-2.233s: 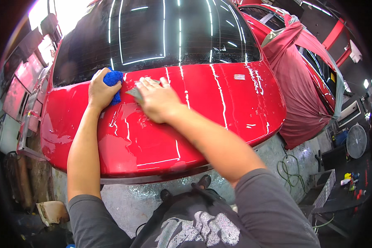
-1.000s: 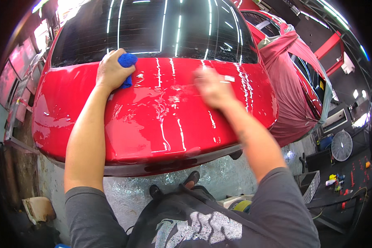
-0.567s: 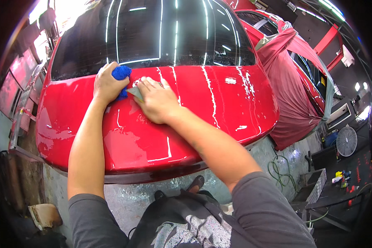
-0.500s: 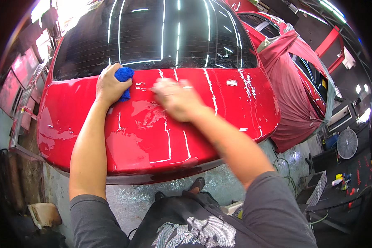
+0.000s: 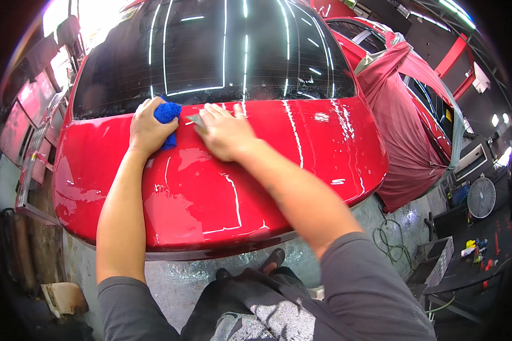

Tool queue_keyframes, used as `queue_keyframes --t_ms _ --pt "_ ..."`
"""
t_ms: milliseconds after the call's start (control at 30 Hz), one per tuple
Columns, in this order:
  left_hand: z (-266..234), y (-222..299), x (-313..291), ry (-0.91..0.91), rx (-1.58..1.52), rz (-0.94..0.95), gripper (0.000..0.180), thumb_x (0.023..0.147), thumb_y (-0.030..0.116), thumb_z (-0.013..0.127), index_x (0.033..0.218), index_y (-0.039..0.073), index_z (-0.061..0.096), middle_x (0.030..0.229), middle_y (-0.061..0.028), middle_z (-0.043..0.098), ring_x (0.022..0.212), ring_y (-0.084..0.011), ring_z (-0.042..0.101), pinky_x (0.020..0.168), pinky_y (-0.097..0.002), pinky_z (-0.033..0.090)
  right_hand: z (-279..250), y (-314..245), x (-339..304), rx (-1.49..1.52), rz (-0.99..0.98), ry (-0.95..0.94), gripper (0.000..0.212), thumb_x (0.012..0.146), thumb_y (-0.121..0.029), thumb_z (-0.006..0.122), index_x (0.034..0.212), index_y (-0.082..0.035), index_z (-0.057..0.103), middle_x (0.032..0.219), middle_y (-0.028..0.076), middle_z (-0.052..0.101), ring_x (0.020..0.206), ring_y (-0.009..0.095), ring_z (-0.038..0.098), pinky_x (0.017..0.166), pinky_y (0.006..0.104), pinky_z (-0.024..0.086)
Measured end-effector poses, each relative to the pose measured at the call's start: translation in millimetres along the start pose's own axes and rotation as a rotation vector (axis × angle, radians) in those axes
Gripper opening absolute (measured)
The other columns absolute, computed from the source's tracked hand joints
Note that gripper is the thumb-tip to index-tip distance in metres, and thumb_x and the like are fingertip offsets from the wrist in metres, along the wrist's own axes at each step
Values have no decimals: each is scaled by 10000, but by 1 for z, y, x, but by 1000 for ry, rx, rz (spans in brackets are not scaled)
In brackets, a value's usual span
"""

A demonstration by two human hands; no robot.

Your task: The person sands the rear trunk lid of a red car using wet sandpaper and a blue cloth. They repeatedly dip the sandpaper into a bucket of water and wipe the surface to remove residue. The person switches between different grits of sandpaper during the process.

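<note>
In front of me is the wet red trunk lid (image 5: pixel 279 170) of a car, with patches of water film on it. My left hand (image 5: pixel 148 129) is closed around a bunched blue cloth (image 5: pixel 167 112) and rests on the lid near the rear window (image 5: pixel 210 57). Just to its right, my right hand (image 5: pixel 226 132) lies over a thin grey sheet that looks like sandpaper (image 5: pixel 195 121), pressing it to the paint. Only a corner of the sheet shows past the fingers; the rest is hidden beneath the palm.
Another red car, partly draped in a pink-red cloth (image 5: pixel 389 113), stands at the right. Beyond it are a fan (image 5: pixel 481 196) and a dark table (image 5: pixel 466 270). A green hose (image 5: pixel 393 244) coils on the floor. A metal frame (image 5: pixel 31 165) leans along the left side.
My right hand, blurred by motion before, is now sharp and slightly further left, closer to the blue cloth, with the grey sheet's corner showing. My left hand keeps its place on the lid.
</note>
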State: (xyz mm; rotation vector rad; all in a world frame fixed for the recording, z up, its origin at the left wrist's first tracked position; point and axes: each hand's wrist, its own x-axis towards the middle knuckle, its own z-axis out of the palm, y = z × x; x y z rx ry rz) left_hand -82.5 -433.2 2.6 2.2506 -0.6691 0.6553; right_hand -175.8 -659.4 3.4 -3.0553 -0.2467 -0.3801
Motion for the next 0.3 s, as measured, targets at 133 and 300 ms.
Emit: queue_keyframes --t_ms 133,300 --pt "-11 3 5 -18 47 -26 374 808 306 885 1082 96 741 1084 -134 717 1115 -362 709 963 -498 567 -55 139 -60 62 192 -101 491 1190 -390 378 1575 -167 586 1636 122 575 1561 273 513 1299 659 287" --pt "2 9 10 -50 32 -30 364 812 303 881 1092 109 753 1115 -141 725 1132 -359 714 1010 -479 569 -26 278 -71 -52 443 -120 650 1195 -553 355 1736 -201 433 1830 94 378 1700 258 331 1370 701 146"
